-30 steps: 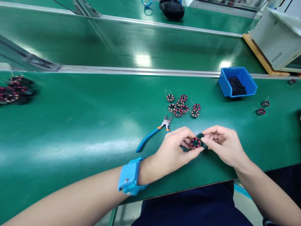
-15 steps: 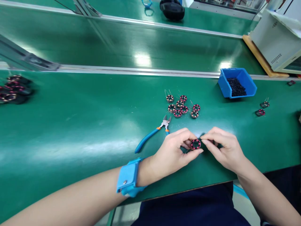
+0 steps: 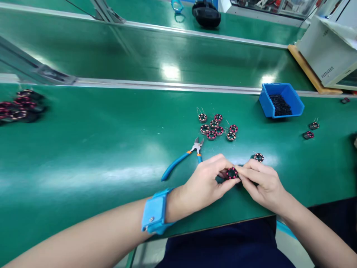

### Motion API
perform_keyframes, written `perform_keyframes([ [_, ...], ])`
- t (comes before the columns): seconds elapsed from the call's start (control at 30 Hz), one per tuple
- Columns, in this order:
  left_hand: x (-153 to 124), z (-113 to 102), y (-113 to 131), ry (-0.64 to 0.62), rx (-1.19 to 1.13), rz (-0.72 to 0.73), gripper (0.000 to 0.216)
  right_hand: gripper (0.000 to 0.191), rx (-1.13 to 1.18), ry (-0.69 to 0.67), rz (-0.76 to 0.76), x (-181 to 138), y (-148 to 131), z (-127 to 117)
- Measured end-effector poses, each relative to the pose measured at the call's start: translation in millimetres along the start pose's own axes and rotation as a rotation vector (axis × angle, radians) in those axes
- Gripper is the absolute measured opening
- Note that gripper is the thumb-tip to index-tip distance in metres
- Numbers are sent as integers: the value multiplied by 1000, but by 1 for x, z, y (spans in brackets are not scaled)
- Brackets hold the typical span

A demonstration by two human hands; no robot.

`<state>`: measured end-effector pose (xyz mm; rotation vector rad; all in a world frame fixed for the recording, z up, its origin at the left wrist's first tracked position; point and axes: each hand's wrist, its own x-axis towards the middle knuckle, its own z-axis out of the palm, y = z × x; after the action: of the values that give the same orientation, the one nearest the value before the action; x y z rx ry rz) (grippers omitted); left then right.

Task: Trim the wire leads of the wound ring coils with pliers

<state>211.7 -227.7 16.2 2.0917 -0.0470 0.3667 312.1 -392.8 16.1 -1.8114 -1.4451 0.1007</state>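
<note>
My left hand (image 3: 209,176) holds a small ring-shaped wound coil (image 3: 231,173) with pink-red windings between thumb and fingers. At the coil's right edge, my right hand (image 3: 260,181) has thumb and forefinger pinched together; whatever lies between the tips is too small to make out. Just beyond the right knuckles sits another wound coil (image 3: 259,157) with copper-coloured ends, partly hidden. Blue-handled cutting pliers (image 3: 177,163) lie with jaws apart to the left, one handle running behind my left hand. Several wound coils (image 3: 214,124) with thin wire leads are grouped ahead.
A blue bin (image 3: 290,97) of small black pieces stands at the back right. Two more coils (image 3: 308,134) lie right of it, and a coil pile (image 3: 25,104) sits far left. A metal rail (image 3: 167,85) crosses behind, and a grey machine (image 3: 329,52) rests on a wooden board.
My right hand has moved slightly left, its fingertips now against the held coil. A coil beyond the right knuckles has come into view. My left hand still holds its coil.
</note>
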Motion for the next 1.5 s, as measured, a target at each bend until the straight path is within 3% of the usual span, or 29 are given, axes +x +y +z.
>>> perform_keyframes([
  [0.07,2,-3,-1,-18,97,22,11,31,-4,-8,-22,-2,0,-1],
  [0.13,7,-9,-2,-56,299,23,11,30,-2,73,-5,0,2,-10],
  [0.23,18,-22,0,-85,698,5,18,23,1,455,131,11,11,-35],
  [0.3,27,-24,5,-48,837,43,31,15,49,701,245,24,23,-53],
  [0.4,41,-8,17,-66,784,165,53,14,238,823,341,42,45,-66],
  [0.5,60,19,25,-198,675,157,60,22,395,799,454,48,62,-62],
  [0.6,72,35,25,-320,624,88,34,26,422,730,542,41,68,-53],
  [0.67,70,32,21,-345,569,102,24,27,447,681,567,36,67,-50],
  [0.77,53,18,16,-279,465,134,51,30,528,566,589,32,64,-48],
  [0.93,37,13,15,-99,460,12,74,33,640,366,684,33,59,-40],
  [1.07,48,24,11,-124,556,-13,33,36,665,304,762,33,55,-36],
  [1.17,47,24,8,-101,454,3,11,38,690,322,793,34,51,-35],
  [1.3,35,16,8,-24,249,-61,10,38,780,281,836,36,42,-32],
  [1.5,33,14,6,30,130,-123,10,37,821,258,839,38,36,-27],
])
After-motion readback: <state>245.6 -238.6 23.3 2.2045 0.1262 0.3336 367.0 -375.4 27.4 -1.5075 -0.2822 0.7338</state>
